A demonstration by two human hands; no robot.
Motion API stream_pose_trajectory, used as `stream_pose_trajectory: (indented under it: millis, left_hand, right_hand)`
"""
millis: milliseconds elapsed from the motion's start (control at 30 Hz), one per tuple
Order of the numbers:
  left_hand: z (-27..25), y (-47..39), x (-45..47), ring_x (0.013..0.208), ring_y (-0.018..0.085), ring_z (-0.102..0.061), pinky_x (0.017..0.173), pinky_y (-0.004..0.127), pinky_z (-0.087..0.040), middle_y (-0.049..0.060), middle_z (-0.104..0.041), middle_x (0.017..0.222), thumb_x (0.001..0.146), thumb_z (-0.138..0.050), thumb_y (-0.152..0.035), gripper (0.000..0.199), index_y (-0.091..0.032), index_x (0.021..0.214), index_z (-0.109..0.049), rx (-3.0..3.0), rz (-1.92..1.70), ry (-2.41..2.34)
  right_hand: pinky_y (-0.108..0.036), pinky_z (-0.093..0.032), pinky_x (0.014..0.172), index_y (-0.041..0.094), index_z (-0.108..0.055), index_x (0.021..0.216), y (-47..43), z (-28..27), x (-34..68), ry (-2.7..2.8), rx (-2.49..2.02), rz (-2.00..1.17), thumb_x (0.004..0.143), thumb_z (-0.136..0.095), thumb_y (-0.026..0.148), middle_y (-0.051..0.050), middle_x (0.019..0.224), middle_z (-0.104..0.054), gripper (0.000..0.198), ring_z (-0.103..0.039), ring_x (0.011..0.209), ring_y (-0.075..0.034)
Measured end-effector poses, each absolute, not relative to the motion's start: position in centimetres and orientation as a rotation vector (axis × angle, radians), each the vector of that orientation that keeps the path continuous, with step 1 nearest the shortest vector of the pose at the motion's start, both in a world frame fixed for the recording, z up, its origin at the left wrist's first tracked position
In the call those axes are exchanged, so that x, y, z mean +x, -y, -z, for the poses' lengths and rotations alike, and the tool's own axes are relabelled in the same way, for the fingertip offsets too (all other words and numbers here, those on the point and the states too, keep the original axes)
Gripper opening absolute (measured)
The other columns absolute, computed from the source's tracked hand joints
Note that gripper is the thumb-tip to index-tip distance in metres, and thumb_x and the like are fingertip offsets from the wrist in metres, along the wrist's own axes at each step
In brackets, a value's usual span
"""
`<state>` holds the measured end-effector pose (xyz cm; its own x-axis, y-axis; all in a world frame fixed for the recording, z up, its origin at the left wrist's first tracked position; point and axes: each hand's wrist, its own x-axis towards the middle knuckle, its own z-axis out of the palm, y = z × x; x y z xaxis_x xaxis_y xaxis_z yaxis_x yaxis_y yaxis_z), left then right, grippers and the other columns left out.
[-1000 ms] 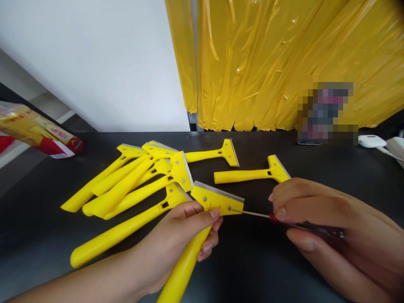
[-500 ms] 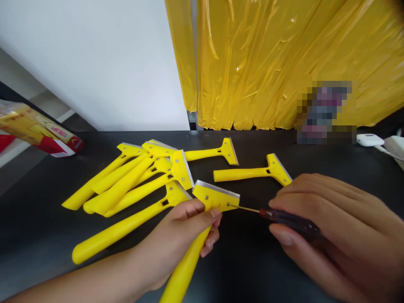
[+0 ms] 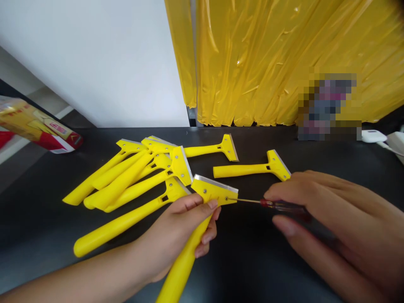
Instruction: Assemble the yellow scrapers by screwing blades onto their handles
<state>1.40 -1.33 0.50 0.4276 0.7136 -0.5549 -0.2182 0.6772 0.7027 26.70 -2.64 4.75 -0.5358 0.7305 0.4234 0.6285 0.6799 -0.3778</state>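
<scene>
My left hand is closed around a yellow scraper just below its head, thumb on the front face. The scraper's head carries a silver blade strip along its upper edge and two small screws. A slim screwdriver with a dark reddish, see-through handle reaches from the right, its tip at the right-hand screw. My right hand holds that handle loosely, index finger along the top and thumb a little below it. The palm hides the handle's rear end.
Several more yellow scrapers lie overlapping on the black table at left. A single scraper lies near my right fingers. A red and yellow package stands at far left, a white case at far right. Yellow plastic sheeting hangs behind.
The fingers of my right hand have shifted on the screwdriver's handle, and the handle seems turned, with its tip still at the same screw. My left hand keeps its grip on the scraper.
</scene>
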Motion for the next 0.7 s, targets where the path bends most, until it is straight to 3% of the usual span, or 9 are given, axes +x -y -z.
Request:
stream_pose_trajectory:
  millis: [167,500,700]
  left_hand:
    - [-0.5,1.4,1.4,0.057,0.009,-0.047,0.044,0.018,-0.036,0.000,-0.055,0.074,0.095,-0.075,-0.035,0.023,-0.016,0.087,-0.064,0.595,-0.633,-0.961]
    - [0.0,1.5,1.1,0.055,0.010,-0.043,0.048,0.020,-0.035,-0.001,-0.053,0.065,0.100,-0.066,-0.047,0.032,-0.017,0.089,-0.064,0.642,-0.573,-0.937]
    - [-0.4,1.2,1.3,0.051,0.008,-0.041,0.046,0.018,-0.034,-0.002,-0.052,0.061,0.099,-0.070,-0.044,0.032,-0.017,0.085,-0.062,0.620,-0.604,-0.964]
  right_hand:
    - [-0.039,-0.054,0.079,0.025,-0.061,0.126,2.5,-4.2,27.0,2.380,-1.072,-0.215,0.099,-0.059,0.016,-0.005,0.108,-0.074,0.029,-0.071,0.091,-0.025]
    - [-0.033,-0.055,0.070,0.028,-0.061,0.122,2.6,-3.8,26.9,2.343,-1.141,-0.240,0.102,-0.060,0.024,-0.002,0.103,-0.076,0.020,-0.073,0.083,-0.021]
    - [-0.023,-0.052,0.054,0.030,-0.071,0.105,0.4,-3.9,28.1,1.868,-1.232,-0.791,0.099,-0.071,0.033,0.003,0.082,-0.072,0.007,-0.067,0.065,-0.015]
